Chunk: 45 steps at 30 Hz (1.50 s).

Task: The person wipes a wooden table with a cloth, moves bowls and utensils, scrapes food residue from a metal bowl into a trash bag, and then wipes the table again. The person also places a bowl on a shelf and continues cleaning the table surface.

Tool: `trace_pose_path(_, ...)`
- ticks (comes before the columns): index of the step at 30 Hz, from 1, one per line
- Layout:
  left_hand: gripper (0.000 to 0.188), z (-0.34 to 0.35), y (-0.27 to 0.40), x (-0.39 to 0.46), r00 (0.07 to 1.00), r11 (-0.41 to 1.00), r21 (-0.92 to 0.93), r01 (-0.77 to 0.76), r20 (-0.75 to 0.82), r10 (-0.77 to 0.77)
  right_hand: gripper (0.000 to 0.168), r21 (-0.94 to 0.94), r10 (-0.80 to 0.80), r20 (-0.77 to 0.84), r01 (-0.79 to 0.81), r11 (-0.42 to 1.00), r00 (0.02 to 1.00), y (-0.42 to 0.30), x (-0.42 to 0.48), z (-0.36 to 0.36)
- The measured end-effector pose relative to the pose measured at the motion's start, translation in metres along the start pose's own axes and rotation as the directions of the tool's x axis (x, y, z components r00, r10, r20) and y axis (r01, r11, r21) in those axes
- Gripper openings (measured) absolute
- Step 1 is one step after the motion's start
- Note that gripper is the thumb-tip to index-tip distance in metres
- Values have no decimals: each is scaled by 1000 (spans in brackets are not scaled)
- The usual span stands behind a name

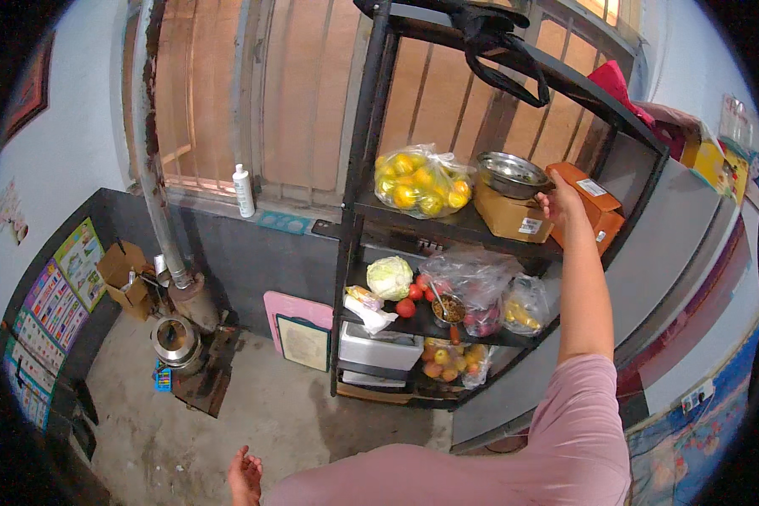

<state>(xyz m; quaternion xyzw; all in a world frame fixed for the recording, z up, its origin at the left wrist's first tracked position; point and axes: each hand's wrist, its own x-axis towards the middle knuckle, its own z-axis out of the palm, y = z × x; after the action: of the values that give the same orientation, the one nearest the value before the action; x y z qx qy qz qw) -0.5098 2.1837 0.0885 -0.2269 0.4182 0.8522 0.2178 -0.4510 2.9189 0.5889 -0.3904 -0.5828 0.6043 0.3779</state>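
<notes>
My right hand [561, 197] reaches up to the shelf and grips the rim of a shiny metal bowl [512, 176] by its right side. Beneath the bowl is a brown cardboard box [512, 217], and an orange box [591, 199] stands just right of my hand. A clear plastic bag of yellow-orange fruit [420, 180] sits to the left of the bowl. What the bowl holds is not plain from here. Low at the bottom edge, my left hand [245, 475] hangs over the floor, holding nothing, its fingers loosely apart.
The black shelf rack [349, 253] also carries a cabbage [389, 278], tomatoes [406, 308], a small pan with a spoon [448, 310] and bagged produce. At left, a metal pot [176, 341] rests by a stove [193, 300] with a tall pipe [155, 145]. Boards [300, 332] lean beside the rack.
</notes>
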Motion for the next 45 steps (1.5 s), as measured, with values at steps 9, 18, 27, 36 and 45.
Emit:
trace_pose_path(9, 45, -14, 28, 8, 999, 995, 96, -19, 52, 14, 22, -258, -184, -45, 166, 952, 982, -12, 15, 12)
trace_pose_path(18, 45, -53, 40, 9, 999, 997, 68, 26, -33, -23, 16, -21, -181, -60, 180, 983, 982, 61, -145, -17)
trace_pose_path(27, 48, -31, 47, 22, 999, 990, 137, -31, -7, 32, 18, 99, 80, -130, -67, 993, 988, 205, -119, -100)
trace_pose_path(36, 41, 4, 14, 16, 1000, 998, 68, 16, -5, -16, 23, 113, 39, -533, 26, 993, 845, 302, -14, -179)
trace_pose_path(45, 42, 7, -26, 16, 992, 986, 148, -80, 110, 64, 25, 62, 43, -318, -24, 998, 947, 329, 47, -150)
